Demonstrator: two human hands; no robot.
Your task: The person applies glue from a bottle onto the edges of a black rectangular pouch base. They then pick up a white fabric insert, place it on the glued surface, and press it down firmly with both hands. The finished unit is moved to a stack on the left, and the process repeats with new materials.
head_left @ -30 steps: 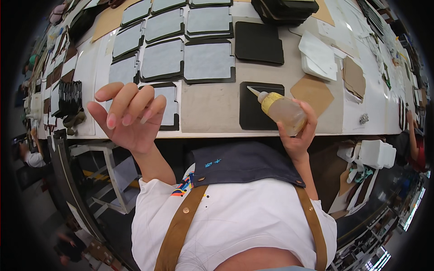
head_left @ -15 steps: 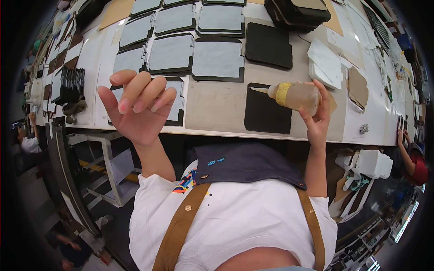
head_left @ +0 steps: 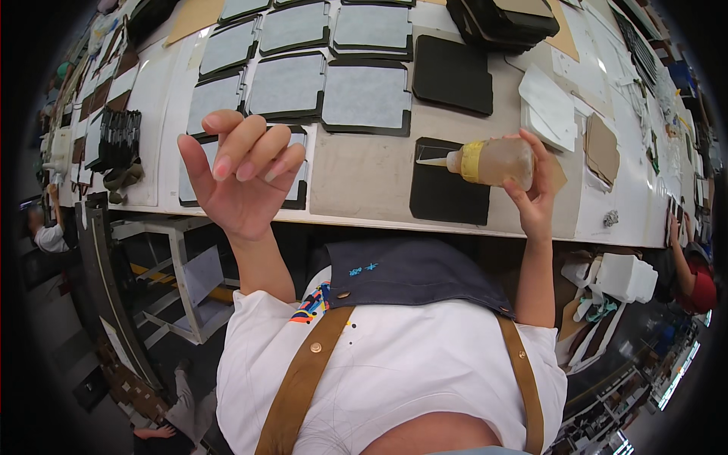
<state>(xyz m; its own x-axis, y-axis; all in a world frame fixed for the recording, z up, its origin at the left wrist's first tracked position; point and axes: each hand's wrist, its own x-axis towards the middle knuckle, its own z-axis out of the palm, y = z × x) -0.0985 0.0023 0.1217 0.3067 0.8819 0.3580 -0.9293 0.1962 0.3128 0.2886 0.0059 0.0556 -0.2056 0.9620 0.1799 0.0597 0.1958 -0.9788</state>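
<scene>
the right hand (head_left: 535, 193) is wrapped around a small clear squeeze bottle (head_left: 493, 161) with a yellow collar, fingers closed on its body from behind. the bottle lies nearly on its side in the air, its thin nozzle pointing left over a black panel (head_left: 447, 193) that sits flat near the front edge of the bench (head_left: 356, 182); held this way, the tip seems aimed so that whatever is inside would come out onto that panel, though the tip does not appear to touch it.

the left hand (head_left: 243, 178) is raised above the bench, empty, palm toward the camera, fingers loosely curled and close together with the thumb out to the side. it hovers in front of a grey-faced panel (head_left: 292, 174) with a dark border, and touches nothing.

more grey-faced panels (head_left: 364, 98) lie in rows across the bench, spaced apart with the grey side up, probably so each face stays exposed. another black panel (head_left: 453, 74) lies farther back, a stack of dark pieces (head_left: 504, 19) beyond it, and white sheets (head_left: 550, 110) and a brown cardboard shape (head_left: 601, 148) lie to the right.
</scene>
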